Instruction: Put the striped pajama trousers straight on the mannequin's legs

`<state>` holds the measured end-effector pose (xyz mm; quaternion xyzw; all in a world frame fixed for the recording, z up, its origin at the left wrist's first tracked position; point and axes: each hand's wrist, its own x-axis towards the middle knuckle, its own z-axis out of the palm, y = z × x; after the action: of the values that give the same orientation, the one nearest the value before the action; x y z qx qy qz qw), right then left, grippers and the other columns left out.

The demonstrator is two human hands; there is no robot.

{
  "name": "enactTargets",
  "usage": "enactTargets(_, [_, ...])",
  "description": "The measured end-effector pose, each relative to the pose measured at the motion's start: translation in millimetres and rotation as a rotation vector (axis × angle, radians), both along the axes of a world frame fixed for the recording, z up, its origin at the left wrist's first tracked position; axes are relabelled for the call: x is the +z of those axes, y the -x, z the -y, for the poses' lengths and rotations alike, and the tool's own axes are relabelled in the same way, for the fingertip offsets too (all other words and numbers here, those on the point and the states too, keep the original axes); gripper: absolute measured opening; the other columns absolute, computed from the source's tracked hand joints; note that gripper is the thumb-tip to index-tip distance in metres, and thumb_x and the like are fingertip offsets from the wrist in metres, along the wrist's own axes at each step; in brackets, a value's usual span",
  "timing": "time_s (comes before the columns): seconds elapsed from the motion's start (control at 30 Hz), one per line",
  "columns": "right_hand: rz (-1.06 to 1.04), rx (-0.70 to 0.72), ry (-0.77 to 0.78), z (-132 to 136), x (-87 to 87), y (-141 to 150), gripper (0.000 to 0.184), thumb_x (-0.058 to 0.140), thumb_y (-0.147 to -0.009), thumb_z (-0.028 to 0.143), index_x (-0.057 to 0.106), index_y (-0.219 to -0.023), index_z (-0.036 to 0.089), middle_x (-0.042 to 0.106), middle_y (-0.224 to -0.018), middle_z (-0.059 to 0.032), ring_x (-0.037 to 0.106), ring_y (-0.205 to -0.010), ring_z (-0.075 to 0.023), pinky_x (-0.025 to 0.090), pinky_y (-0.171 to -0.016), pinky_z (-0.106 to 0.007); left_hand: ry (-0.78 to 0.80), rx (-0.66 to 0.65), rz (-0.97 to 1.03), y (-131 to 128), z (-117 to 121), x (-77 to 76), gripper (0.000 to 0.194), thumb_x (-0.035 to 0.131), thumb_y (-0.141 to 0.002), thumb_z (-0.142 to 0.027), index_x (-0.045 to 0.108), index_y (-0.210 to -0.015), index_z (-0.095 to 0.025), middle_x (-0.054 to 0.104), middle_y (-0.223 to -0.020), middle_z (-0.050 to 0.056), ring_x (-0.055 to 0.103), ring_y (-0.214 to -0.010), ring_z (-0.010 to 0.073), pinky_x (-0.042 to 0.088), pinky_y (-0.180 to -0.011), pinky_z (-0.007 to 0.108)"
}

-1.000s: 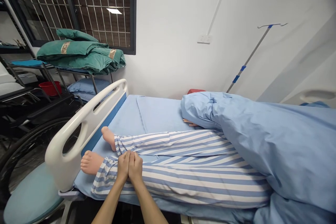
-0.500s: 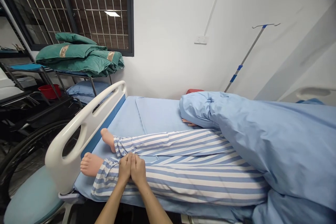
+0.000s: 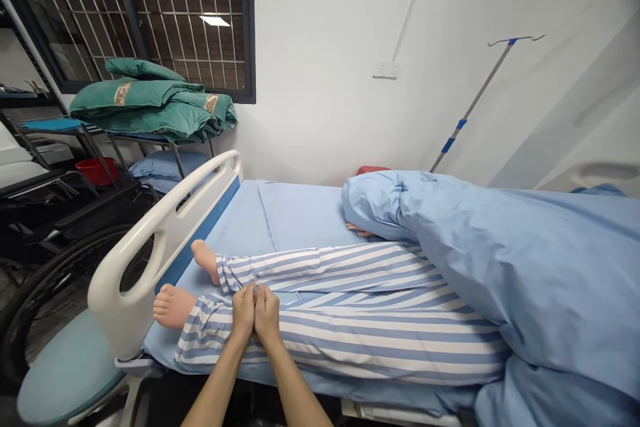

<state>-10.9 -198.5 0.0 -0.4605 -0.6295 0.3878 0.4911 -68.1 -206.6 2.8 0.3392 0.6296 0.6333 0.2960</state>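
The near striped trouser leg (image 3: 380,343) lay on the blue sheet (image 3: 300,210). Over its lower end, the left hand (image 3: 243,310) and right hand (image 3: 267,312) sat side by side, fingers curled; whether they gripped cloth couldn't be told. Bare sheet stretched past the far leg (image 3: 320,267), between footboard (image 3: 117,320) and quilt (image 3: 500,267).

Hospital-style ward: bed (image 3: 295,208), IV pole (image 3: 477,97), probable wheelchair (image 3: 97,211).

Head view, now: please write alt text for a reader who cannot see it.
The left hand and right hand, curled side by side, are over the nearer leg of two in striped trousers on a bed; two bare feet lie near the footboard. A blue quilt is at right, a wheelchair at left.
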Motion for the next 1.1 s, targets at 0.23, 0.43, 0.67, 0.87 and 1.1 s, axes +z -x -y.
enactTargets(0.23, [0.013,0.001,0.015,-1.0,-0.2,0.7,0.042,0.027,-0.091,0.037,0.05,-0.062,0.018,0.055,-0.057,-0.0025,0.049,-0.054,-0.0138,0.033,-0.053,-0.024,0.019,-0.029,-0.166,1.9,3.9,-9.9,0.038,0.046,-0.078,-0.046,0.047,-0.053,-0.017,0.048,-0.051,-0.002,0.042,-0.053,0.0113,0.038,-0.054,0.023])
enactTargets(0.43, [0.269,0.057,-0.025,-3.4,15.1,-14.3,0.042,0.028,-0.091,0.036,0.055,-0.064,0.018,0.061,-0.062,-0.0046,0.053,-0.057,-0.0152,0.03,-0.053,-0.025,0.008,-0.061,-0.181,-0.3,4.8,-8.2,0.039,0.044,-0.078,-0.048,0.054,-0.059,-0.016,0.057,-0.058,0.002,0.049,-0.06,0.0148,0.04,-0.059,0.025])
enactTargets(0.67, [0.355,0.046,-0.098,-5.3,6.0,-27.1,0.041,0.026,-0.093,0.031,0.057,-0.07,0.018,0.063,-0.063,-0.0047,0.054,-0.057,-0.0147,0.025,-0.054,-0.026,0.058,-0.057,-0.291,-3.8,5.8,-11.2,0.041,0.042,-0.079,-0.048,0.051,-0.054,-0.017,0.052,-0.052,0.0,0.044,-0.054,0.0126,0.036,-0.057,0.024])
enactTargets(0.87, [0.201,0.052,-0.062,-9.6,0.0,-27.5,0.042,0.028,-0.092,0.033,0.055,-0.064,0.017,0.06,-0.059,-0.0035,0.051,-0.055,-0.0136,0.027,-0.053,-0.025,0.028,-0.107,-0.224,-8.0,-1.4,-1.3,0.041,0.044,-0.077,-0.048,0.044,-0.051,-0.018,0.046,-0.049,-0.002,0.039,-0.052,0.0111,0.034,-0.053,0.023])
enactTargets(1.1, [-0.048,0.003,0.005,-15.6,-2.0,-32.9,0.041,0.028,-0.09,0.036,0.049,-0.06,0.018,0.055,-0.057,-0.002,0.048,-0.055,-0.0133,0.031,-0.053,-0.024,-0.028,-0.051,-0.098,-34.4,-9.8,16.2,0.038,0.047,-0.075,-0.047,0.04,-0.051,-0.018,0.041,-0.049,-0.003,0.037,-0.052,0.01,0.034,-0.051,0.022])
